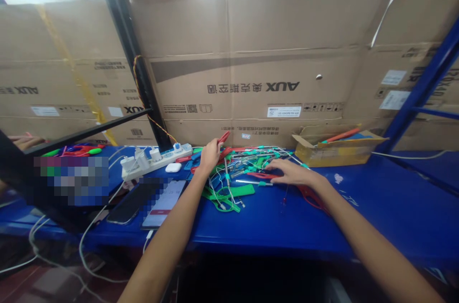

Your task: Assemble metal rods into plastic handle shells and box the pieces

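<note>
- left hand (211,154): raised at the far left part of the heap; fingers together, clamped on a red piece (224,137) that juts up past the fingertips.
- right hand (292,172): low over the right side of the heap, thumb and fingers bent about one end of a red strip (263,176); whether they grip it, i cannot tell.
- heap (247,164): between and beneath the hands, on the blue table (251,229); mixed plastic strips, white wires and thin rods, tangled.
- near edge of heap: a green strip (244,190) and a metal rod (251,182) lie flat.
- below the right wrist: a red band (311,196), partly hidden by the forearm.
- left of heap: white power strip (167,158), small white case (173,167), phone with lit screen (165,202).
- right of heap: open carton (333,156), an orange-red item across its top.
</note>
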Demonstrator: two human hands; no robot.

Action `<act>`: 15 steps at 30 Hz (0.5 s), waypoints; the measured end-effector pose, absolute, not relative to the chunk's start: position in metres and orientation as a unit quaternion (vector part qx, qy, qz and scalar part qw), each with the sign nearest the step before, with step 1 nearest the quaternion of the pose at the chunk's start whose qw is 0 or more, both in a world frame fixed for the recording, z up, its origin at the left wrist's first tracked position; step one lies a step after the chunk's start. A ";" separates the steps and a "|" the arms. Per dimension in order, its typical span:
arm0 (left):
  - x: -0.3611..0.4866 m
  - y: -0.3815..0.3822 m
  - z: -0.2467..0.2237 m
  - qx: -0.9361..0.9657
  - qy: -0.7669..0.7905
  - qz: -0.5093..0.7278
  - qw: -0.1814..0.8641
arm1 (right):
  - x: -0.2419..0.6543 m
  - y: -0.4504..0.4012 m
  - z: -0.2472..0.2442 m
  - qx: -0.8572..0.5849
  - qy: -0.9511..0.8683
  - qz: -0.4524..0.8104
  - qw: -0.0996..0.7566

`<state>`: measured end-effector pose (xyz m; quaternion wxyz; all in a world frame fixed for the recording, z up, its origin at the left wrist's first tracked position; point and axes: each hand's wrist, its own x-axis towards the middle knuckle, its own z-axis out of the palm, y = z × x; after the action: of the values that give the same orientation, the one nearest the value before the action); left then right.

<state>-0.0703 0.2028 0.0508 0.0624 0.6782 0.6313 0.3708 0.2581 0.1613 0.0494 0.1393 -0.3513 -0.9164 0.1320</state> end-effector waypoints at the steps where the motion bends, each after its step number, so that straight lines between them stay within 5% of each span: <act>1: -0.068 0.201 0.054 0.676 0.618 0.396 0.071 | 0.257 0.160 0.050 -0.355 -0.912 0.137 0.151; 9: -0.021 0.167 0.064 0.729 0.433 0.479 0.228 | 0.239 0.152 0.058 -0.380 -0.858 0.180 0.295; 15: 0.021 0.141 0.051 0.768 0.332 0.461 0.295 | 0.217 0.144 0.047 -0.315 -0.838 0.328 0.302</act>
<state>0.0206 0.1415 0.0514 0.2951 0.7684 0.3320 0.4606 0.2170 0.1437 0.0471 0.3023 -0.3148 -0.8378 0.3282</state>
